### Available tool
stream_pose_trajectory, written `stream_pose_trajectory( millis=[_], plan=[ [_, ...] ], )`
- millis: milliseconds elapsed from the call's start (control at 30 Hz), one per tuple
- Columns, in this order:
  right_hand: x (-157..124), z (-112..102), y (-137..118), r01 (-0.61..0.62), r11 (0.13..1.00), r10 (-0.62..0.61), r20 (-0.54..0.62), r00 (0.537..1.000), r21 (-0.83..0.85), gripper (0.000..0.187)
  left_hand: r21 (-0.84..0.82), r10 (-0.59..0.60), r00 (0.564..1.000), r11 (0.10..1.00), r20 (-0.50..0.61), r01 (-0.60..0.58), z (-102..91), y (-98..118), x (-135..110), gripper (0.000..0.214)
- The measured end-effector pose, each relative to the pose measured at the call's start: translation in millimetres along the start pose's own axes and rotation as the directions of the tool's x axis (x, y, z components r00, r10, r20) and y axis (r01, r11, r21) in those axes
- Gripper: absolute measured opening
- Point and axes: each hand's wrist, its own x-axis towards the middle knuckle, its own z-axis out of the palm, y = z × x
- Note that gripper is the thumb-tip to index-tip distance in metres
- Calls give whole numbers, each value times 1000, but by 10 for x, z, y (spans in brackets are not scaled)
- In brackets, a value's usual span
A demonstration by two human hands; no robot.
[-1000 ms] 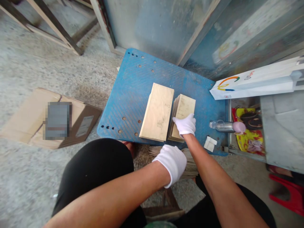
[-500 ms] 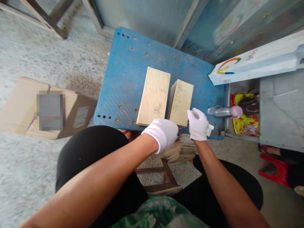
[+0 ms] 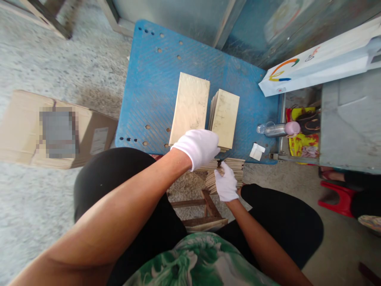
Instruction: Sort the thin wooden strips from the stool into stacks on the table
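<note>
Two stacks of thin wooden boards lie side by side on a blue plastic table: a wider stack (image 3: 190, 107) on the left and a narrower, slightly fanned stack (image 3: 224, 119) on the right. My left hand (image 3: 198, 147), in a white glove, is over the near ends of both stacks. Its fingers curl together, and whatever they hold is hidden beneath. Below the table edge, my gloved right hand (image 3: 226, 182) reaches to a lower pile of boards (image 3: 236, 165), thumb and forefinger apart. Part of that pile is covered by the hand.
The blue table (image 3: 149, 79) has holes along its left side. A bottle with a pink cap (image 3: 276, 129), a small white paper (image 3: 256, 151) and a white bag (image 3: 315, 59) are at the right. A cardboard box (image 3: 22, 131) stands on the floor at left; a red stool (image 3: 339, 200) is at right.
My right hand has moved left and down from beside the narrow stack to the lower pile, uncovering the white paper. My left hand stays at the stacks' near ends. The view has shifted slightly.
</note>
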Motion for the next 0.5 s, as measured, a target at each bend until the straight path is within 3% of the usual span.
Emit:
stream_pose_trajectory(
  millis=[100, 233, 333, 500],
  plan=[
    [72, -27, -46, 17, 997, -16, 22, 1000, -73, 56, 45, -11, 999, 999, 31, 10, -5, 20, -3, 40],
    [105, -12, -21, 30, 988, -3, 172, 985, -154, 53, 71, 6, 999, 997, 42, -9, -2, 53, -3, 40],
    [63, 35, 43, 23, 982, 10, 176, 984, -186, 54, 95, 39, 997, 995, 61, -45, 13, 80, 0, 40],
    [-54, 75, 150, -15, 982, 57, 217, 974, -191, 33, 95, 65, 994, 993, 91, -73, 32, 110, 4, 38]
  ],
)
